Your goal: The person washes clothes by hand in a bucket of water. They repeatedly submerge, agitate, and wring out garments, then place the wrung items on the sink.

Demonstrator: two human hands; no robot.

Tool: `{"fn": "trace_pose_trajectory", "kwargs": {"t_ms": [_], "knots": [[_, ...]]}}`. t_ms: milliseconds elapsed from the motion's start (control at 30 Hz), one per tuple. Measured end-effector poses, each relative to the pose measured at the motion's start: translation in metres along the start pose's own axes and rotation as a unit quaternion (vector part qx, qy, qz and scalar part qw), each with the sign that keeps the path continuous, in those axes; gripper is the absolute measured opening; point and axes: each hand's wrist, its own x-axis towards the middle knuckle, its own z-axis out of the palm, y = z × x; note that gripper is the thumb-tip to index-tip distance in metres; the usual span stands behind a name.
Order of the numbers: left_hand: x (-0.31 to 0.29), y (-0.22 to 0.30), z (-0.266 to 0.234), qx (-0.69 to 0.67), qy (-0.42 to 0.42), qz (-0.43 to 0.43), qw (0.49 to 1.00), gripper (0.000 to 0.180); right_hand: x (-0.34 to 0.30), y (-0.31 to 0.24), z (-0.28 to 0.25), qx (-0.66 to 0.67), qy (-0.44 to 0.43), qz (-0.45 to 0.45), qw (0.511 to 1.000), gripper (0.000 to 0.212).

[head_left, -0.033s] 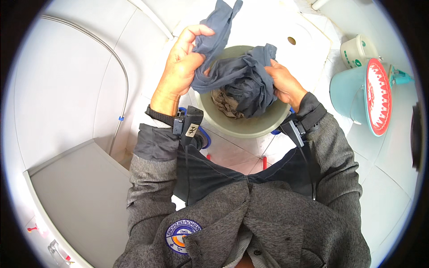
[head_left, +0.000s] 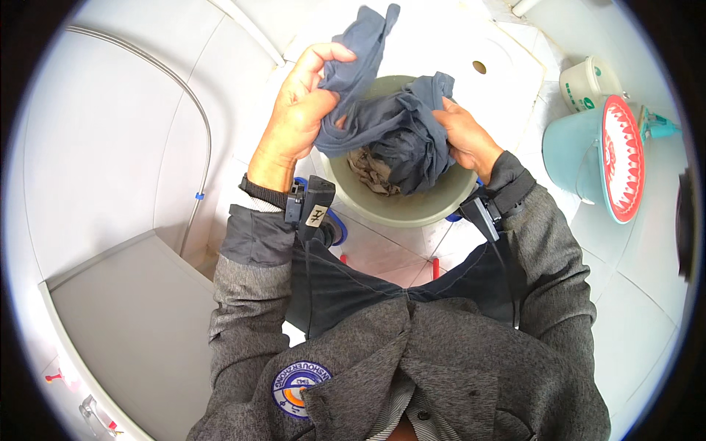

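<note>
A dark blue-grey cloth garment [head_left: 412, 117] hangs bunched over a grey-green basin [head_left: 412, 214]. My left hand [head_left: 300, 103] is closed on one stretch of it, raised at the basin's left side, with a loose end sticking up past the fingers. At the right rim, my right hand [head_left: 467, 136] pinches another fold between thumb and fingers. Between the hands the fabric sags into the basin. Under it lies a crumpled brownish cloth [head_left: 373, 170]. The garment's exact kind does not show, and the basin's far part is partly covered by the cloth.
To the right stand a light blue bucket [head_left: 572, 151] with a red-and-white basin [head_left: 624, 158] against it, and a small white pail [head_left: 581, 87]. A drain hole [head_left: 479, 67] lies beyond the basin. On the left are a metal hose [head_left: 204, 110] and a grey panel [head_left: 136, 316].
The raised loose end of the garment sits slightly lower. Both hands keep their hold and have barely moved.
</note>
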Motion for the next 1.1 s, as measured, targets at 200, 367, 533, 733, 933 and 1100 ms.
{"fn": "trace_pose_trajectory", "kwargs": {"t_ms": [200,367,533,733,933,1100], "knots": [[-0.025,0.038,0.005,-0.036,-0.04,0.012,0.998,0.05,-0.012,-0.029,0.013,-0.033,-0.014,-0.089,0.995,0.037],[-0.019,0.023,-0.001,-0.024,0.004,0.068,0.997,0.049,-0.023,-0.046,0.018,0.036,-0.102,-0.114,0.988,0.037],[0.012,-0.051,0.016,0.177,-0.028,0.004,0.984,0.049,-0.021,-0.021,0.039,0.082,-0.138,-0.042,0.986,0.042],[0.011,-0.08,0.028,0.286,0.067,-0.072,0.953,0.06,-0.031,0.001,0.043,-0.159,-0.165,-0.112,0.967,0.061],[0.009,-0.072,0.031,0.305,0.047,-0.037,0.95,0.058,-0.028,0.002,0.032,-0.46,-0.102,-0.35,0.809,0.072],[0.01,-0.048,0.025,0.252,0.043,0.036,0.966,0.044,-0.018,-0.017,0.016,-0.061,-0.029,-0.038,0.997,0.08]]}}
